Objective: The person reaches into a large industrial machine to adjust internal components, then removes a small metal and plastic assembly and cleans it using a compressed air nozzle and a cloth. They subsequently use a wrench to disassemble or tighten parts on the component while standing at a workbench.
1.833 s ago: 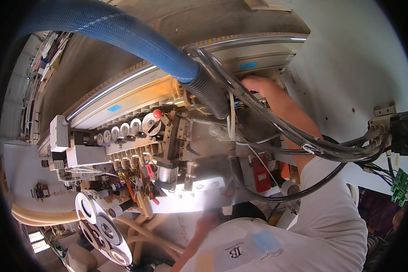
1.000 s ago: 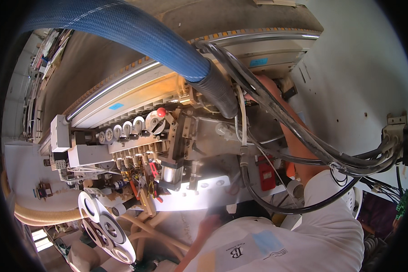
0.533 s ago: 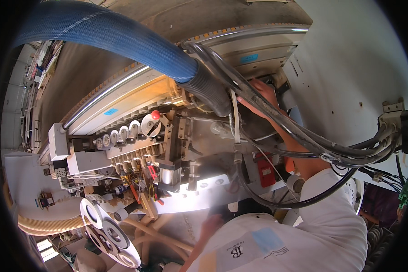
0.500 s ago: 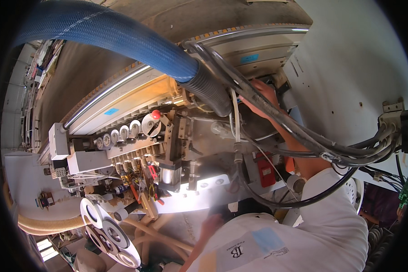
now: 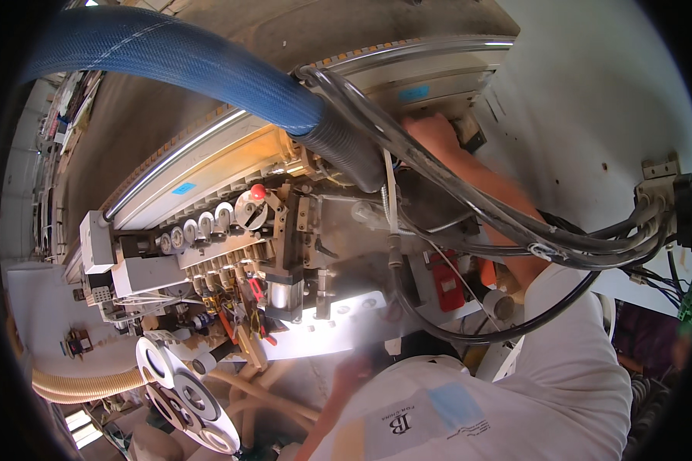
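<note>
Both hands reach in: my right hand behind black cables, grip unseen; snagging them seems likely.

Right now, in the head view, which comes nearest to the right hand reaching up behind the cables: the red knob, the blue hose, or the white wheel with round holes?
Measured from the right hand, reaching behind the black cables at upper right:
1. Blue hose, its dark end passing just left of the hand.
2. Red knob, farther left and lower, on the machine's middle.
3. White wheel with round holes, far down at the lower left.
</note>
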The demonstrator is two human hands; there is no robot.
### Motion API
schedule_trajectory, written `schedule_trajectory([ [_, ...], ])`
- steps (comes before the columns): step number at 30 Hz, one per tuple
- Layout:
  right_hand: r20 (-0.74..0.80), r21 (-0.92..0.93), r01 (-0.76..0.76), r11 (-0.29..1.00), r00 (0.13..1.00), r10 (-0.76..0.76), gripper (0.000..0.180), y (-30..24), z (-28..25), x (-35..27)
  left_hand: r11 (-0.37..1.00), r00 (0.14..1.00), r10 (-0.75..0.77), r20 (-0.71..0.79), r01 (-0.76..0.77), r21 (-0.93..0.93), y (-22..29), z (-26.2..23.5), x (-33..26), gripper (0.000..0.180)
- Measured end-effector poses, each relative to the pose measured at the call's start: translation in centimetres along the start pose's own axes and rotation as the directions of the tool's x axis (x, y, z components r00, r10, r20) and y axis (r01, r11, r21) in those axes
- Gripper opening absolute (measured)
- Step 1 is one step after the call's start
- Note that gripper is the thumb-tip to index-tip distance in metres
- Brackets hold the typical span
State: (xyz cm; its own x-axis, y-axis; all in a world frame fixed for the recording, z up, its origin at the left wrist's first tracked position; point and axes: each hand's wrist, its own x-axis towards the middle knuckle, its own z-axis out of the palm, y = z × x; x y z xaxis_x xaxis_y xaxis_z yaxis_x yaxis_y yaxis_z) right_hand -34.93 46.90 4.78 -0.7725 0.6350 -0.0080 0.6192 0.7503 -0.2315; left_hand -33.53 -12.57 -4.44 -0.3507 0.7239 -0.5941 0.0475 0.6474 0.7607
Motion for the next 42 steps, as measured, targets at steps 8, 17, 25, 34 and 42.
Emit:
schedule_trajectory([
  [8, -0.481, -0.156, 0.061, 0.986, 0.867, -0.13, 0.041, 0.0, 5.7, -1.1, 0.992, 0.998, -0.043, 0.052, 0.037, 0.123, -5.2, 1.2, -0.6, 0.025],
  [17, -0.372, -0.063, -0.153, 0.986, 0.921, 0.119, 0.044, -1.6, 6.3, -0.7, 0.988, 0.987, 0.154, 0.051, -0.153, -0.021, -5.3, 0.8, -1.5, 0.031],
  [25, 0.249, 0.475, -0.16, 0.866, 0.968, 0.042, 0.061, 2.0, 4.5, 2.5, 0.963, 0.992, 0.085, 0.097, -0.107, 0.248, -2.3, 1.1, -0.8, 0.027],
  [34, -0.235, 0.597, 0.144, 0.789, 0.972, 0.001, 0.066, 1.1, 4.6, -1.6, 0.807, 0.929, -0.369, 0.043, 0.343, -0.481, -4.2, 2.0, -0.7, 0.032],
  [42, -0.007, 0.775, -0.124, 0.62, 0.979, 0.205, 0.039, 2.1, 2.9, -1.3, 0.856, 0.958, 0.281, 0.047, -0.273, 0.439, -1.8, 1.6, -0.2, 0.013],
])
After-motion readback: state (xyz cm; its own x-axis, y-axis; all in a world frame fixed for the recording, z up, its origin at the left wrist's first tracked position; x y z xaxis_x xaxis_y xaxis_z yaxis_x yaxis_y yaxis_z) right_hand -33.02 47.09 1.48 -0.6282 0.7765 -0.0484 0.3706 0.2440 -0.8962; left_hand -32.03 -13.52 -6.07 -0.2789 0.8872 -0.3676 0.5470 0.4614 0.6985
